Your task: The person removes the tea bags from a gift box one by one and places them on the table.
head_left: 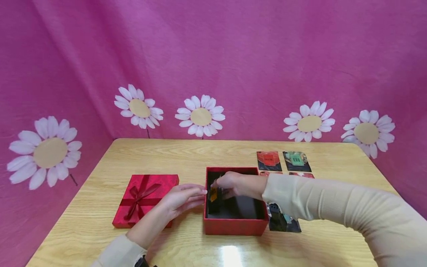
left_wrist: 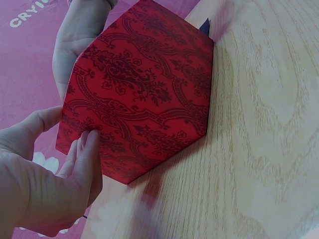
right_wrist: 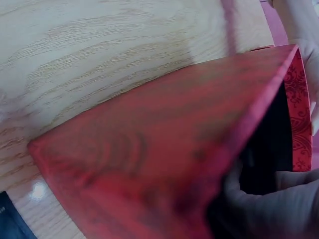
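Note:
A red patterned gift box point(head_left: 237, 227) with a black inside stands lidless on the table. My right hand point(head_left: 230, 183) reaches into it from the right and pinches a dark packet with an orange label point(head_left: 213, 194), upright along the left wall. In the right wrist view the fingers point(right_wrist: 279, 199) dip behind the box wall point(right_wrist: 149, 139), and the packet is hidden. My left hand point(head_left: 183, 200) touches the box's left side. Its thumb lies at the rim and its fairly straight fingers point(left_wrist: 87, 154) rest on the outer wall point(left_wrist: 144, 94).
Left of the box lies its red lid point(head_left: 156, 185) with a ribbon bow. To the right are several flat packets, among them a red one point(head_left: 268, 160) and a green-labelled one point(head_left: 296, 160); my right arm covers part of them. A pink flowered cloth point(head_left: 233, 66) hangs behind the table.

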The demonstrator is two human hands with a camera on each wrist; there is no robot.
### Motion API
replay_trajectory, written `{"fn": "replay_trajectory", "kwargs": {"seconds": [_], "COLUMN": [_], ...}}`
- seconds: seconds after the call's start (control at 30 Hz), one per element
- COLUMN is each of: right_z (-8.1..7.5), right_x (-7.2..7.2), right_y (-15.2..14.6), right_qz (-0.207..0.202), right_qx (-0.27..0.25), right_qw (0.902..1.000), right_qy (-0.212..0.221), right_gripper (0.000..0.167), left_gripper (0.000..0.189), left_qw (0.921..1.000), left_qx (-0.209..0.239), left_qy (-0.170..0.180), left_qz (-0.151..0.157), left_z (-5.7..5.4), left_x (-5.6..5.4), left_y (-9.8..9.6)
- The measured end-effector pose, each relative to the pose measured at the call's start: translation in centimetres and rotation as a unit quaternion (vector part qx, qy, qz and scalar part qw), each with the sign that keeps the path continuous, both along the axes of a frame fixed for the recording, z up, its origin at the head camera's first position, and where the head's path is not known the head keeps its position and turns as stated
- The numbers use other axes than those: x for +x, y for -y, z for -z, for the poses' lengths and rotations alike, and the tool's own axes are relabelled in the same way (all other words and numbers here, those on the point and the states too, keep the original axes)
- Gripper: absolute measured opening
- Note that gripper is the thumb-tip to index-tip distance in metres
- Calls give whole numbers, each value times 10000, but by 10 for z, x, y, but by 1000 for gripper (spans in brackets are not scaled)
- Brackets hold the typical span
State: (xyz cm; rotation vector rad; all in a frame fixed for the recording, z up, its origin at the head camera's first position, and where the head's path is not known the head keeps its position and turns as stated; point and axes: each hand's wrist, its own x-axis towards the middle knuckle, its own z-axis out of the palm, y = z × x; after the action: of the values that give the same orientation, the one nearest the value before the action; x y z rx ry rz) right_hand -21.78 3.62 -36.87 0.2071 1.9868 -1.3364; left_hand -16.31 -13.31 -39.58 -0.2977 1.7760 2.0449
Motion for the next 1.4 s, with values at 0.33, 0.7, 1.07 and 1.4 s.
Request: {"fn": "replay_trajectory", "kwargs": {"seconds": [0.33,0.7,1.07,1.4], "right_z": [-4,-21,-35,-48], "right_x": [0,0,-4,-10], "right_y": [-7,-17,-35,-70], "right_qz": [-2,-50,-493,-1326], "right_qx": [-179,-40,270,426], "right_qw": [9998,9996,9964,9849], "right_qy": [-68,-284,-640,-1029], "right_gripper": [35,40,39,35], "left_gripper": [35,36,36,36], "left_qw": [10000,9991,9993,9989], "left_qx": [-43,-279,-259,-292], "left_qy": [36,214,174,251], "left_qz": [-12,-229,-194,-263], "left_z": [0,-3,-2,-2], "left_x": [0,0,0,0], "left_y": [-2,-4,-3,-4]}}
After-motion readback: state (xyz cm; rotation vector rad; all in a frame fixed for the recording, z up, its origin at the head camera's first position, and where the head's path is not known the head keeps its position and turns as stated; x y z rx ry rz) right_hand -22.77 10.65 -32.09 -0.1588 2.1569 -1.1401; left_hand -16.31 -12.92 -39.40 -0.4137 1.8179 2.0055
